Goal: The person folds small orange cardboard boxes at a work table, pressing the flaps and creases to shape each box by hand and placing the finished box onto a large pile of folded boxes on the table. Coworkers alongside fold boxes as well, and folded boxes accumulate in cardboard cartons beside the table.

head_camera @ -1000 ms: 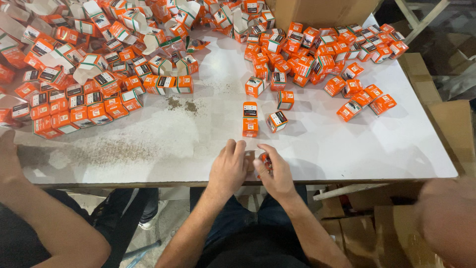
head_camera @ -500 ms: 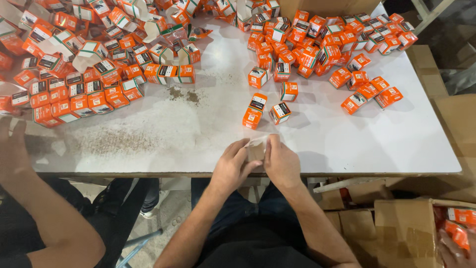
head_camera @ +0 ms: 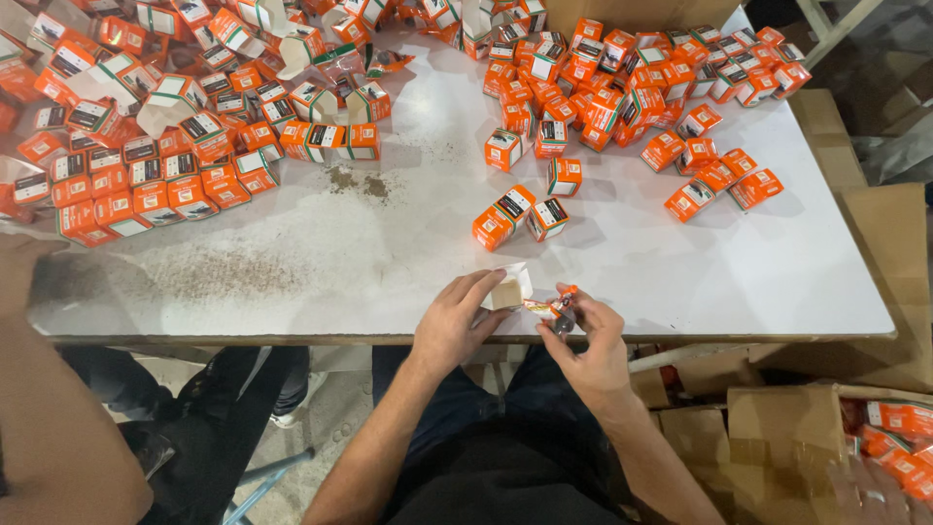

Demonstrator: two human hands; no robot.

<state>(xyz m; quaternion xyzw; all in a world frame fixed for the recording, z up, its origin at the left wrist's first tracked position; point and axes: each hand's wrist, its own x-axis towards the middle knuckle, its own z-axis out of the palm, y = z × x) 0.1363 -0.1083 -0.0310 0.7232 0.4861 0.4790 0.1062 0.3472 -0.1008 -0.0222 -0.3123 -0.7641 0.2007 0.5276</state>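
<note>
At the table's (head_camera: 777,282) near edge, low centre of the frame, the left hand (head_camera: 455,321) curls around an open white-sided box (head_camera: 507,290), flap up, fingers half closed on it. Just beside it, the right hand (head_camera: 588,340) pinches a small wrapped part (head_camera: 556,307) between thumb and fingertips, close to the box mouth but not inside. Closed orange boxes sit in a loose cluster (head_camera: 632,87) at upper right, three more (head_camera: 520,212) mid-table. Upper left, a big pile (head_camera: 165,126) mixes boxes with gaping flaps. By my read, plenty remains. Another person's arm (head_camera: 49,408) fills lower left.
</note>
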